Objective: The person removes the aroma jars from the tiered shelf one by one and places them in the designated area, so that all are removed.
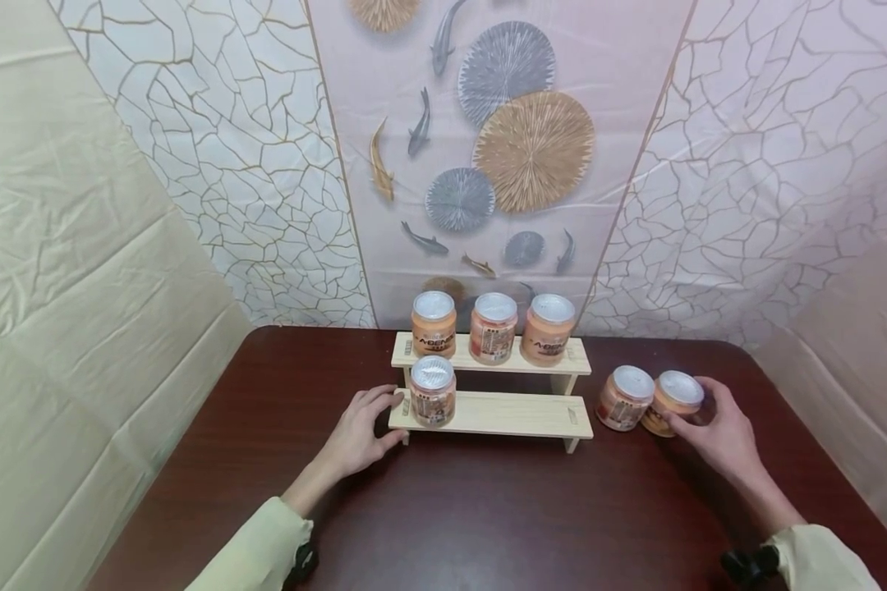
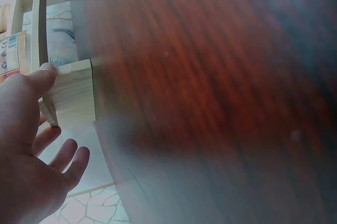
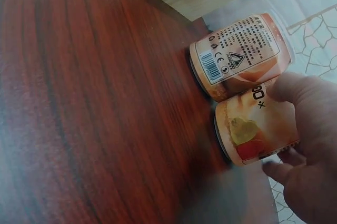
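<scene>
A two-tier pale wooden shelf rack [image 1: 506, 413] stands on the dark table. My left hand [image 1: 355, 431] holds the left end of its lower tier, thumb at the front and fingers behind. In the left wrist view the thumb presses beside the end board [image 2: 73, 95]. Far right, my right hand [image 1: 728, 431] grips an orange-labelled jar [image 3: 258, 124] with a silvery lid. That jar leans slightly against a second jar [image 1: 624, 400] on its left. One jar [image 1: 433, 394] stands on the lower tier's left end.
On the upper tier stand three more jars: a left one [image 1: 434, 327], a middle one [image 1: 494, 330] and a right one [image 1: 549, 332]. Behind the dark wooden table [image 1: 525, 517] hangs a patterned cloth [image 1: 266, 156]. Plain cloth walls [image 1: 66, 271] flank both sides.
</scene>
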The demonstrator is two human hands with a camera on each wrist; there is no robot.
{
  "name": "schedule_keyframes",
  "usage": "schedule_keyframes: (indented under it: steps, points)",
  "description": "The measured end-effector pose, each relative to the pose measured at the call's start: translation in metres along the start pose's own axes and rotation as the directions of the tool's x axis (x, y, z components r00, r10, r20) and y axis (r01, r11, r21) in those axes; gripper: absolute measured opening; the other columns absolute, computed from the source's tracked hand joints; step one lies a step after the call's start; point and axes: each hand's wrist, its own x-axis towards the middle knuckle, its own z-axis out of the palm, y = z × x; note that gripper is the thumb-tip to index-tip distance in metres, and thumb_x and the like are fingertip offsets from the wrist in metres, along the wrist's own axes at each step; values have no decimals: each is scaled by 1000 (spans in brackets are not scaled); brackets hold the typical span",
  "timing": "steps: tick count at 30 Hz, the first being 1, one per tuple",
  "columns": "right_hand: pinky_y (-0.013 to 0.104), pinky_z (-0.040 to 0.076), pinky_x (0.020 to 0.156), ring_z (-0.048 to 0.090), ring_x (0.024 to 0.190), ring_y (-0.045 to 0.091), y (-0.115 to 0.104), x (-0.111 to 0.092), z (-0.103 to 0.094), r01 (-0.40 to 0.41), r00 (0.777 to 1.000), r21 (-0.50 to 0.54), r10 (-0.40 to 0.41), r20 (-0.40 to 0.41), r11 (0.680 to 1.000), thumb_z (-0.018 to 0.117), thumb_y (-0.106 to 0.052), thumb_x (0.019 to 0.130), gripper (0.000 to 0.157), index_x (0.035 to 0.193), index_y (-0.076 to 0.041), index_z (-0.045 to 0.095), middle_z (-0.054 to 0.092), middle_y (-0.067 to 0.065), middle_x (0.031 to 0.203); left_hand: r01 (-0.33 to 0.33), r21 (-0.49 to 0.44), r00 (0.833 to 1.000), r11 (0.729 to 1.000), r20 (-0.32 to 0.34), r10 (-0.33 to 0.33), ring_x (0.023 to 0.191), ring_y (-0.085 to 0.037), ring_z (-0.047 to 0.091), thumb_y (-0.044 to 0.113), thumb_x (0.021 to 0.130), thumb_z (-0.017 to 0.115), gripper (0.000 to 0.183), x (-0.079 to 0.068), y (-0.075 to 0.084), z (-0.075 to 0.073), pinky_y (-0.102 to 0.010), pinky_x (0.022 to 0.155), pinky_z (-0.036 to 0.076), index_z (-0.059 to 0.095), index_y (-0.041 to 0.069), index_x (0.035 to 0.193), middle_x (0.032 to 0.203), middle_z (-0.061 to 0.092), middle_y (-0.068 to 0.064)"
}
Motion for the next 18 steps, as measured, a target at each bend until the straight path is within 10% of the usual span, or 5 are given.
schedule_keyframes:
  steps: [6, 12, 18]
  points:
    - [59, 30, 94, 37, 115, 55, -5, -2, 4, 177, 966, -72, -188, -178, 982, 79, -16, 70, 78, 130, 18, 42, 44, 39, 123, -10, -4, 1000, 1000, -18, 10, 115, -38, 54, 19, 78, 86, 52, 5, 0, -1, -54, 94, 46, 66, 0, 123, 133, 58, -18]
    - [47, 21, 100, 35, 114, 55, -31, -3, 13, 416, 819, -105, -422, -389, 903, 66, -39, 70, 78, 121, 18, 50, 45, 39, 120, -11, -11, 1000, 1000, -8, 11, 116, -38, 54, 20, 79, 86, 53, 5, 1, 0, -55, 93, 46, 66, 0, 123, 134, 58, -19]
    - [27, 24, 100, 43, 105, 51, -68, -8, 36, 548, 755, -64, -526, -391, 834, 65, -37, 76, 67, 114, 18, 55, 51, 37, 112, 10, -26, 1000, 1000, -5, -10, 117, -39, 53, 19, 79, 86, 53, -1, 2, 0, -56, 95, 46, 66, 0, 124, 135, 57, -20]
